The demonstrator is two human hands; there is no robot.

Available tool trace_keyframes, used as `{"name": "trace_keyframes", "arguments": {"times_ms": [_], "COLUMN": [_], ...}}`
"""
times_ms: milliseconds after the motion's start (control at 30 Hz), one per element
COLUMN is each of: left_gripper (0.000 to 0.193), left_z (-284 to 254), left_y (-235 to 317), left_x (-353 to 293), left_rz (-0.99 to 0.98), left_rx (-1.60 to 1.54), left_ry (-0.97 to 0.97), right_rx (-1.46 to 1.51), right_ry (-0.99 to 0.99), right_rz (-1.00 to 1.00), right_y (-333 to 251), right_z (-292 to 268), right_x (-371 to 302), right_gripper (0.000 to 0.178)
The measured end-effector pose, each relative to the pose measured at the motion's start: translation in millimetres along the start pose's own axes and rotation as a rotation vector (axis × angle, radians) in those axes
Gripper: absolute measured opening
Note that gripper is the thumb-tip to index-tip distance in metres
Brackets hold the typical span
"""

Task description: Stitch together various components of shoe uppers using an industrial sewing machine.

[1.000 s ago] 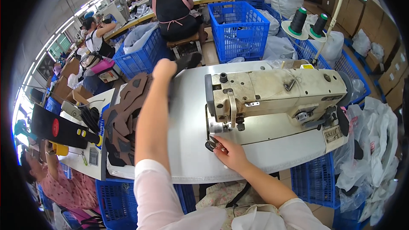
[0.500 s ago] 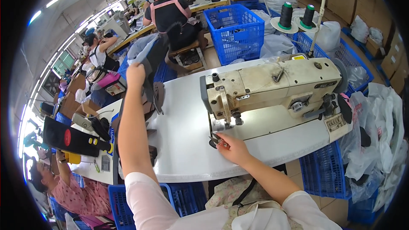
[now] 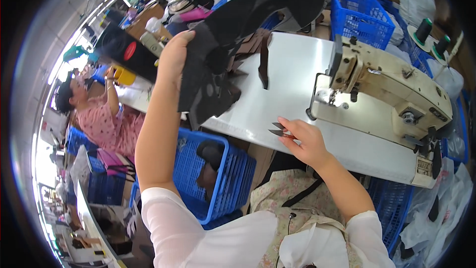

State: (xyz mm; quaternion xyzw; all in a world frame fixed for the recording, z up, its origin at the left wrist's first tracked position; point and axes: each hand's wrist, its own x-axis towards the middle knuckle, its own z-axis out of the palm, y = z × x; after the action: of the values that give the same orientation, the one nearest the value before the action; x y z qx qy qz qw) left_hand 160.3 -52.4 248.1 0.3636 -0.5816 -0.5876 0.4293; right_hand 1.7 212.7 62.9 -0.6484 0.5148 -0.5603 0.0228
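Observation:
My left hand point(image 3: 173, 59) is raised over the table's left end, closed on a large dark curved sheet-like piece point(image 3: 208, 44). Its broad curved end reaches far to the right, and its lower part hangs down with cut-outs in it. My right hand point(image 3: 307, 141) holds small thread snips point(image 3: 279, 130) above the table's near edge, blades apart and pointing left. Between the hands and the sewing machine point(image 3: 382, 82), a narrow dark brown strip point(image 3: 264, 67) lies on the white tabletop point(image 3: 292, 69). Several brown cut pieces point(image 3: 252, 44) lie behind the hanging piece, partly hidden by it.
A blue basket point(image 3: 243, 181) with dark pieces inside stands below the table's near left edge. Behind the machine are a blue crate point(image 3: 359, 22) and two dark thread cones point(image 3: 423, 31). Plastic bags point(image 3: 431, 218) lie at the right. A person in pink point(image 3: 106, 124) sits at the left.
The view has turned left. My left hand has brought the dark piece nearer, over the table's left end. My right hand, with the snips, has moved away from the machine's needle area.

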Motion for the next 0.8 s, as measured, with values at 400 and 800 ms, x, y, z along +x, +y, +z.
{"name": "trace_keyframes", "arguments": {"times_ms": [400, 800], "left_gripper": [0.023, 0.021], "left_z": [-19.5, -3.6], "left_y": [-41.2, -36.1], "left_x": [-79.1, -113.7], "left_rz": [-0.088, -0.040], "left_rx": [-0.108, -0.095], "left_ry": [-0.104, -0.031], "right_rx": [0.013, 0.077], "right_ry": [-0.148, -0.166], "right_rz": [-0.317, -0.383], "right_y": [-69.3, -84.2], "right_z": [68.0, 80.6], "right_x": [44.9, 33.3], "right_gripper": [0.050, 0.049]}}
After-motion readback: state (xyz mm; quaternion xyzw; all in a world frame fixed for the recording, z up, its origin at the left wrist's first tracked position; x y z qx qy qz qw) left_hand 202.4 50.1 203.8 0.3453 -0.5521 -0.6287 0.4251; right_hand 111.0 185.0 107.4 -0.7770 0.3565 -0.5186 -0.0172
